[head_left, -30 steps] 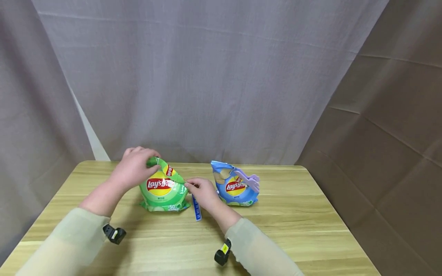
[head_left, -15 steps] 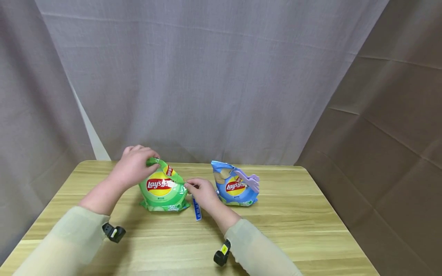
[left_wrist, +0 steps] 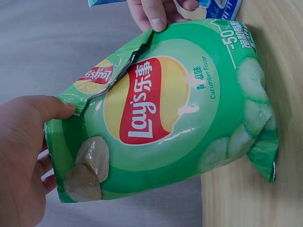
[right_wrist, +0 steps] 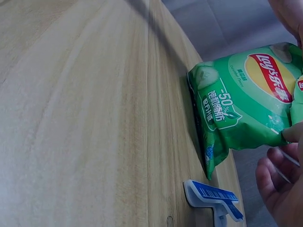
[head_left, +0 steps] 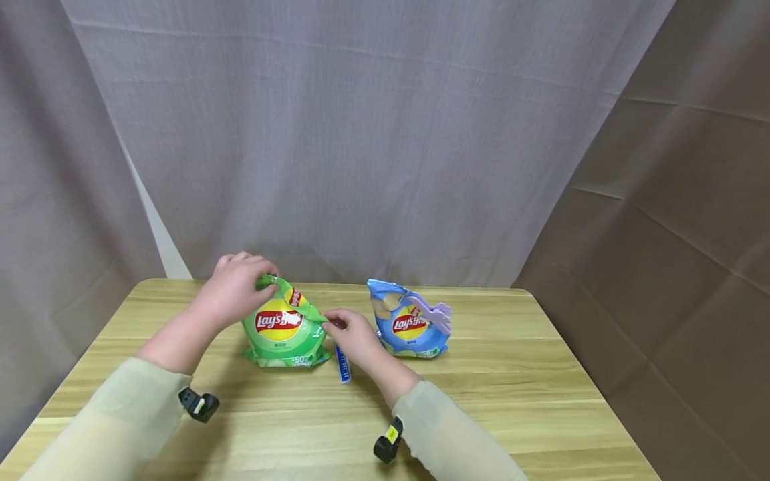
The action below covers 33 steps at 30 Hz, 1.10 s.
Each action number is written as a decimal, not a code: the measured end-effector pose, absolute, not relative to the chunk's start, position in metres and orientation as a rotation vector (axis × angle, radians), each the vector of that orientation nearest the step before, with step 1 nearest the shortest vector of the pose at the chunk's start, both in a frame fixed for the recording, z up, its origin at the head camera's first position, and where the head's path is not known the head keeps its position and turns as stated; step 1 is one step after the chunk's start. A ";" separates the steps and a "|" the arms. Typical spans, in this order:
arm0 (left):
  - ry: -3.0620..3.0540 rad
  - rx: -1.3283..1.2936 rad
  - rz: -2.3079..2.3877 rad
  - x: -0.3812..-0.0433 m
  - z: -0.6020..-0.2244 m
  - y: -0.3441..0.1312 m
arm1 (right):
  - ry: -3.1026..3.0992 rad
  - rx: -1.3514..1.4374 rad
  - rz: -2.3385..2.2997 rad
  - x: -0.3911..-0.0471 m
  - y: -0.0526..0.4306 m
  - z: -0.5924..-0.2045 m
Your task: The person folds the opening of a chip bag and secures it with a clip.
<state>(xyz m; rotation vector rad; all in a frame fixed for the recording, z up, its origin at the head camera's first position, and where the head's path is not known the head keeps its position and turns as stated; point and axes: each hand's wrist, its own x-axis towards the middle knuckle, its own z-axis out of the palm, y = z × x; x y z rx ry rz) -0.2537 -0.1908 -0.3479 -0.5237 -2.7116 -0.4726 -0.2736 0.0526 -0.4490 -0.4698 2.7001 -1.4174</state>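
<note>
A green cucumber-flavour chip bag (head_left: pixel 279 347) stands upright on the table, its top edge folded down towards the front in a slanting strip. My left hand (head_left: pixel 234 294) pinches the bag's upper left corner; in the left wrist view the thumb (left_wrist: pixel 66 109) presses on the folded strip. At the strip's lower right end, my right hand (head_left: pixel 353 337) pinches the bag's edge between thumb and fingers. Below that hand a blue-and-white clip (right_wrist: pixel 215 196) lies on the table beside the bag, partly hidden in the head view.
To the right stands a blue chip bag (head_left: pixel 412 344), its top folded over and a purple fork-shaped clip (head_left: pixel 436 314) fastened across it. The wooden table (head_left: pixel 517 387) ends at a grey curtain (head_left: pixel 373 133) behind, with a brown cloth (head_left: pixel 680 267) at the right.
</note>
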 end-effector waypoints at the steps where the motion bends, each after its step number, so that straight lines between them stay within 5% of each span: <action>1: -2.710 -0.525 -0.475 -0.254 -0.348 -0.190 | 2.712 -0.474 -1.406 -0.274 0.053 -0.449; 33: -2.705 -0.505 -0.514 -0.253 -0.354 -0.189 | 3.018 -0.220 -0.385 -0.268 0.057 -0.459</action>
